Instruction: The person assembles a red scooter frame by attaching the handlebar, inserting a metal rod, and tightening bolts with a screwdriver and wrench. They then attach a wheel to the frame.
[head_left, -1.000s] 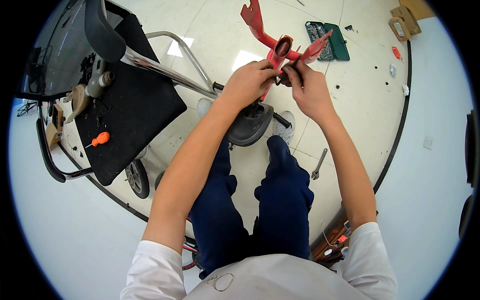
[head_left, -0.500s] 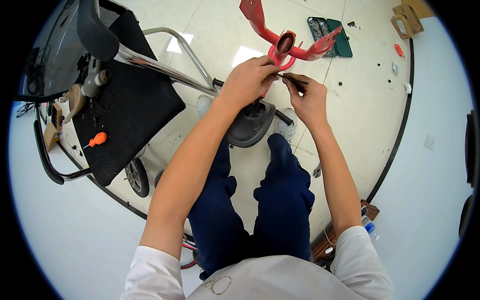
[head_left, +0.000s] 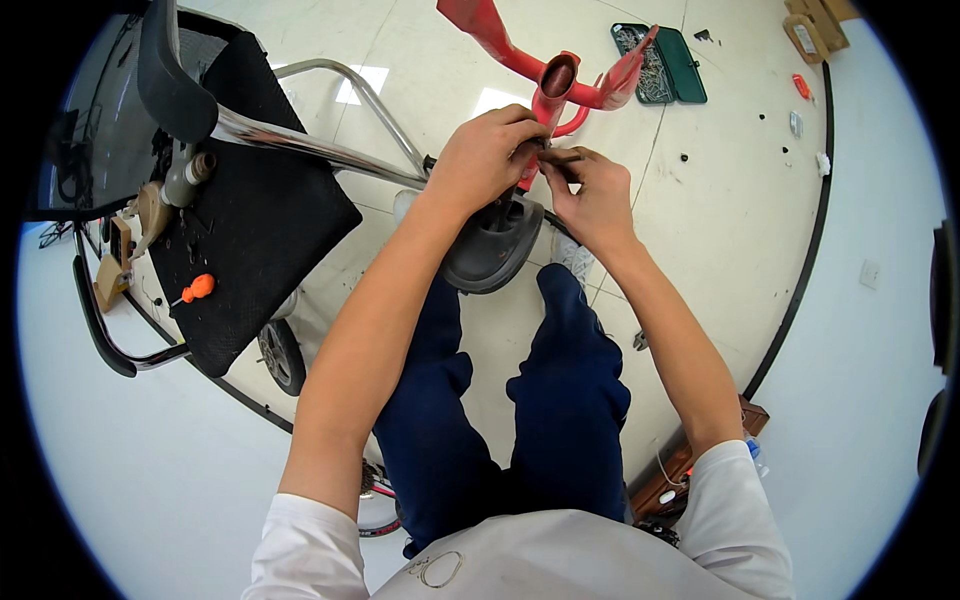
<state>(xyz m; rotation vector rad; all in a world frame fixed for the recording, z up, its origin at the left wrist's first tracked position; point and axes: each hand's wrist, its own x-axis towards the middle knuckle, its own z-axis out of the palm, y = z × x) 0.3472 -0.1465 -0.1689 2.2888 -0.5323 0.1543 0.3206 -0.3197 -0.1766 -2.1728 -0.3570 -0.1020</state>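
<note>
"Logging fine handwork, I judge, at the red frame [head_left: 550, 105], between chair [head_left: 265, 200] and green case [head_left: 686, 72]. Fingers?"

"Left hand [head_left: 485, 155], right hand [head_left: 598, 190] bunched beside it; clamped or not, I can't tell. Next likely calls for steadiness."

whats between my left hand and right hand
Part of the red frame lies between the left hand and the right hand, as the head view shows.

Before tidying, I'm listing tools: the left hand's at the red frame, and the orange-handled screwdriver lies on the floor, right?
Wrong place: the head view shows the orange-handled screwdriver on the black chair seat. The left hand is at the red frame.
</note>
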